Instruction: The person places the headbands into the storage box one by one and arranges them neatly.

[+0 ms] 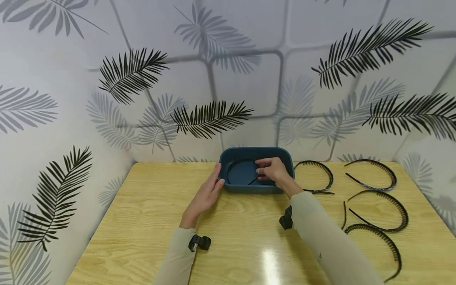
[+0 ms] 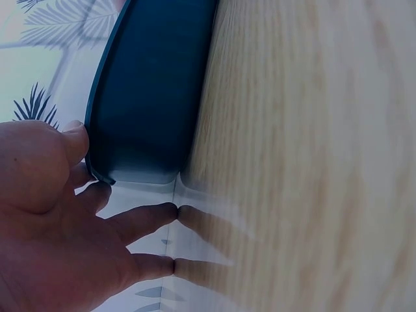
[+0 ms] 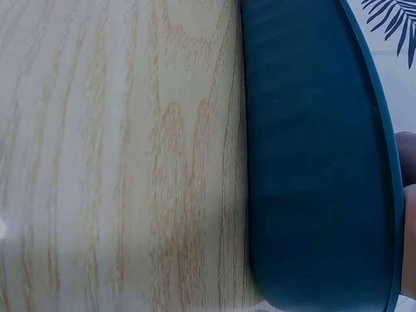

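Observation:
A dark blue rectangular box [image 1: 256,189] sits at the far edge of the wooden table. Inside it lies a thin black headband [image 1: 230,165], its arc to the left and one end pointing toward the front. My right hand [image 1: 273,171] reaches over the front wall and pinches the headband's right side; its fingers partly cover that part. At the box's left end, my left hand [image 1: 206,194] rests with fingers extended along the outside and the thumb by the front corner. In the left wrist view, thumb and fingertips touch the box's corner and the table.
To the right of the box lies a black toothed headband [image 1: 331,178]. Several more headbands [image 1: 406,217] lie along the table's right side, some overlapping. A patterned wall covering with leaf prints [image 1: 213,118] rises right behind the box.

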`<state>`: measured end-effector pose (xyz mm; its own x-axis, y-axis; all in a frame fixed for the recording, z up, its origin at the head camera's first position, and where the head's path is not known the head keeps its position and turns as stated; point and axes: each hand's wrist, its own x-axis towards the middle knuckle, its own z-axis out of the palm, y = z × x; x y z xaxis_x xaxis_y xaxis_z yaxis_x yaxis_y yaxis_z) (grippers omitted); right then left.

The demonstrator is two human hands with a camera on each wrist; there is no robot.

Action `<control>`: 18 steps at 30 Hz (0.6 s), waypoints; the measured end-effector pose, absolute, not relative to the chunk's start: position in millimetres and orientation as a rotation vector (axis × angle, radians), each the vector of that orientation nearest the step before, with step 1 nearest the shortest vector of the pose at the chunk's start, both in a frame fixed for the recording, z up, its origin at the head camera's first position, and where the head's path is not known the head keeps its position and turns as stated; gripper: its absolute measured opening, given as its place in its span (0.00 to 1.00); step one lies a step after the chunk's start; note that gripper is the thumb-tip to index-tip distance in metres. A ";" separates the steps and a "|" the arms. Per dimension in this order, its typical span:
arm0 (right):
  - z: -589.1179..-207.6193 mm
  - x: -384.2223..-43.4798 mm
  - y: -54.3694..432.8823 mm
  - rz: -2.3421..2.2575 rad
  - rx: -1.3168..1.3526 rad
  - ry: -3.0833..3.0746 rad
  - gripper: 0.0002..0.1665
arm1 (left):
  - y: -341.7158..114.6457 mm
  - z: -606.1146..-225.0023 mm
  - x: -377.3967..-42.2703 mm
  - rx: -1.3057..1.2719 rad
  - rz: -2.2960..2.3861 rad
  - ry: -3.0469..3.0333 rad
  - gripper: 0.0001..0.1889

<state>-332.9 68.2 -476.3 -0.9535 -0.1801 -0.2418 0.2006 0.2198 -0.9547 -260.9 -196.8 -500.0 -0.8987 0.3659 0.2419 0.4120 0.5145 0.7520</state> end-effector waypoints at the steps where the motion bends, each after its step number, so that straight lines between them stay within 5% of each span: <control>1: -476.9 -332.5 67.9 -1.789 0.023 2.203 0.25 | -197.2 -501.2 -260.7 -0.692 -1.355 -2.685 0.32; 18: -476.0 -330.8 66.5 -1.814 0.095 2.233 0.22 | -198.4 -503.2 -262.1 -0.666 -1.365 -2.697 0.32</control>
